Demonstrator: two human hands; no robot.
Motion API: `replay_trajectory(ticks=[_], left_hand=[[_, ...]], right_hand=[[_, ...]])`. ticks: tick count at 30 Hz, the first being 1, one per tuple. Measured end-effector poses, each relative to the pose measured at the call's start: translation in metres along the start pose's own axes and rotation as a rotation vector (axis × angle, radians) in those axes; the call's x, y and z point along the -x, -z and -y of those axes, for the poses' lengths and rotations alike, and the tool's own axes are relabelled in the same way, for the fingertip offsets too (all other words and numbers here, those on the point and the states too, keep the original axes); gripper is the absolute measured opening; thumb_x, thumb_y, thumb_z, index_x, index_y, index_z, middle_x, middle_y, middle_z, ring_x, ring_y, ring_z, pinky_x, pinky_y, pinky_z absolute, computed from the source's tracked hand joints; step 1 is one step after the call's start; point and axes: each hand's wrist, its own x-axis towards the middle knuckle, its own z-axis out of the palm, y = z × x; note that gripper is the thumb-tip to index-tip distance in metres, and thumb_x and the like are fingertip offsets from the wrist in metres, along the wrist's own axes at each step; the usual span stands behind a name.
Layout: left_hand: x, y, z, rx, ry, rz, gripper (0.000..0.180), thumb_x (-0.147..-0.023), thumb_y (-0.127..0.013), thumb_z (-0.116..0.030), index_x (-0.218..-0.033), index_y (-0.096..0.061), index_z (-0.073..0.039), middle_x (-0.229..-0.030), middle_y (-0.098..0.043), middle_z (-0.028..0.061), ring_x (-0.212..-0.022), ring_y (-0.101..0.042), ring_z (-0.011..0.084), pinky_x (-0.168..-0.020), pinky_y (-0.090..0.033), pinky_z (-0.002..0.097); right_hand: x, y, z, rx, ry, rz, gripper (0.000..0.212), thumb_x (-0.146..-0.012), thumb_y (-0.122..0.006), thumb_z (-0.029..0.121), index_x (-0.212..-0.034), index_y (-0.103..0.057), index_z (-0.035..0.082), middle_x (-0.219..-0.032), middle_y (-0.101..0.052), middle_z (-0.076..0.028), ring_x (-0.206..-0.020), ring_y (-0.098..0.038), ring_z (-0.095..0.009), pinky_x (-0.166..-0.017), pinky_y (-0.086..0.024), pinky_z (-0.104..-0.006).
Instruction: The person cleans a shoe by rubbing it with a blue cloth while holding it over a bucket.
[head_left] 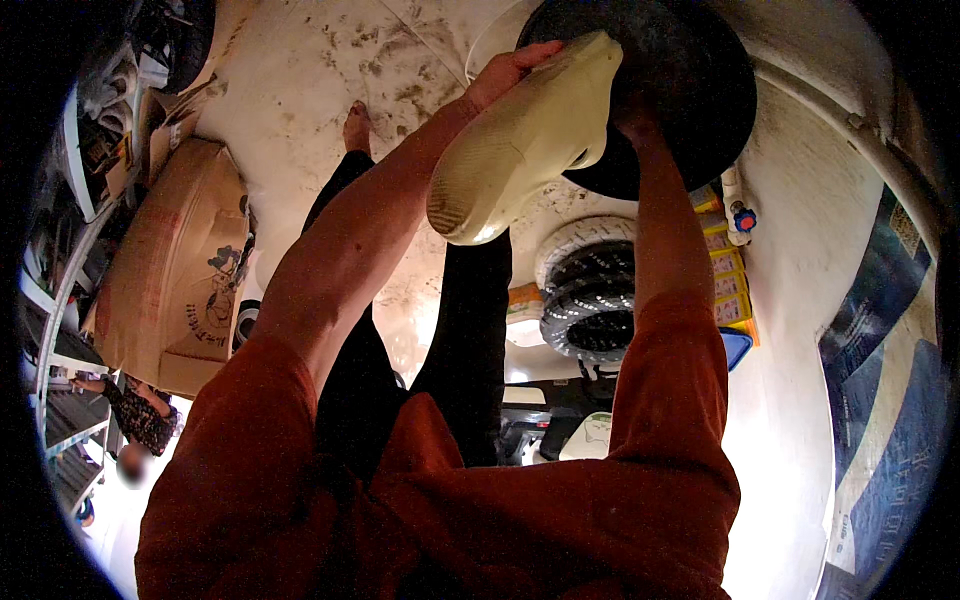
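Note:
A pale yellow plastic container (525,150), shaped like a jug with a ribbed patch at its rounded end, is tilted in front of me; its exact kind is unclear. My left hand (510,75) grips its far left side, fingers closed over the edge. The opposite end overlaps a round black basin-like thing (690,80). My right hand (638,122) reaches in front of the black round thing, close to the container. Deep shadow hides the right fingers, and whether they touch anything does not show.
A large cardboard box (190,260) and shelving (60,300) stand at left, with another person (140,415) farther off. Stacked tyres (590,290), yellow packages (728,280) and a pipe valve (743,220) lie beyond my right forearm. My bare foot (358,128) rests on stained floor.

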Motion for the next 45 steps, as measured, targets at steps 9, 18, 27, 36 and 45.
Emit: replay_trajectory(ticks=[9, 18, 27, 36, 45], left_hand=[[-0.003, -0.032, 0.01, -0.011, 0.014, 0.028, 0.034, -0.082, -0.055, -0.034, -0.102, -0.059, -0.007, -0.087, -0.064, 0.0066, -0.072, -0.061, 0.0181, -0.068, -0.05, 0.0345], [-0.002, -0.047, 0.036, -0.274, -0.023, -0.109, 0.035, -0.084, -0.052, -0.034, -0.106, -0.057, -0.008, -0.09, -0.062, 0.0086, -0.076, -0.061, 0.0198, -0.07, -0.05, 0.0357], [-0.02, -0.04, 0.059, -0.31, -0.137, -0.112, 0.034, -0.085, -0.051, -0.034, -0.103, -0.058, -0.006, -0.091, -0.063, 0.0063, -0.076, -0.061, 0.0175, -0.072, -0.049, 0.0313], [-0.013, -0.053, 0.054, -0.273, 0.038, -0.053, 0.029, -0.085, -0.051, -0.03, -0.099, -0.06, -0.006, -0.087, -0.063, 0.0057, -0.075, -0.061, 0.0178, -0.072, -0.049, 0.0318], [-0.018, -0.032, 0.039, -0.164, 0.003, -0.151, 0.031, -0.086, -0.049, -0.029, -0.103, -0.059, -0.006, -0.091, -0.063, 0.0067, -0.078, -0.061, 0.0173, -0.074, -0.049, 0.0319]], right_hand=[[0.154, 0.065, 0.03, -1.12, 0.037, -0.347, 0.053, -0.079, -0.057, 0.02, -0.124, -0.038, 0.001, -0.12, -0.046, -0.017, -0.106, -0.048, -0.029, -0.091, -0.039, -0.0359], [0.198, 0.074, 0.132, -0.263, 0.295, -0.587, 0.041, -0.077, -0.063, 0.019, -0.108, -0.048, -0.003, -0.099, -0.054, -0.021, -0.089, -0.054, -0.032, -0.078, -0.044, -0.0377], [0.123, 0.08, 0.085, -0.182, 0.281, -0.637, 0.042, -0.082, -0.057, 0.029, -0.111, -0.051, 0.0, -0.104, -0.056, -0.018, -0.09, -0.056, -0.029, -0.077, -0.042, -0.0381], [0.149, 0.084, 0.098, 0.08, 0.212, -0.708, 0.045, -0.083, -0.055, 0.03, -0.114, -0.048, -0.002, -0.109, -0.053, -0.021, -0.098, -0.054, -0.034, -0.081, -0.043, -0.0412], [0.148, 0.068, 0.113, -0.03, 0.462, -0.743, 0.041, -0.083, -0.054, 0.031, -0.11, -0.05, -0.001, -0.106, -0.053, -0.022, -0.095, -0.054, -0.036, -0.078, -0.043, -0.0415]])
